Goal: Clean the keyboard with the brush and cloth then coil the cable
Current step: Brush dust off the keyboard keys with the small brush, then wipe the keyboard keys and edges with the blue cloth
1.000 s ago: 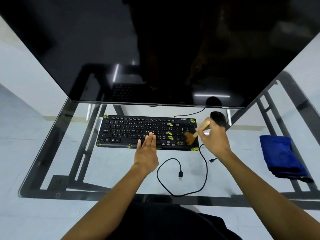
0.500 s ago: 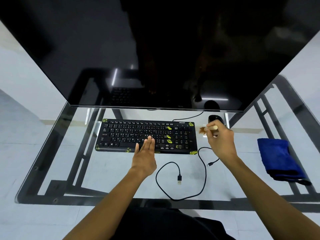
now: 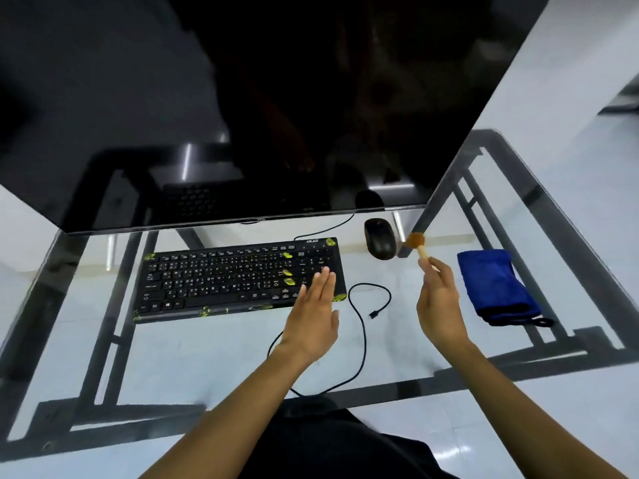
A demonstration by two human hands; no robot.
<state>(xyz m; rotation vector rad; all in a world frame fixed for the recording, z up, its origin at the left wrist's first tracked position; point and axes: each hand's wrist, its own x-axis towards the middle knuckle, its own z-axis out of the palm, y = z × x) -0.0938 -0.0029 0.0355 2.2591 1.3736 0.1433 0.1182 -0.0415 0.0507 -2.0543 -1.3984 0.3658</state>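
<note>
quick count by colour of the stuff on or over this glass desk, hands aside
black: 4 (flat black monitor, black keyboard with yellow-green stickers, black mouse, loose black cable)
blue: 1 (folded blue cloth)
tan: 1 (small wooden-handled brush, held in the right hand)
total: 6

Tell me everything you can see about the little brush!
The brush is small, with a pale, wood-looking handle and a tuft of reddish-brown bristles. The right hand pinches the handle's lower end, so the bristles point up and away. It is held off the keyboard, showing between the black mouse and the blue cloth.
</note>
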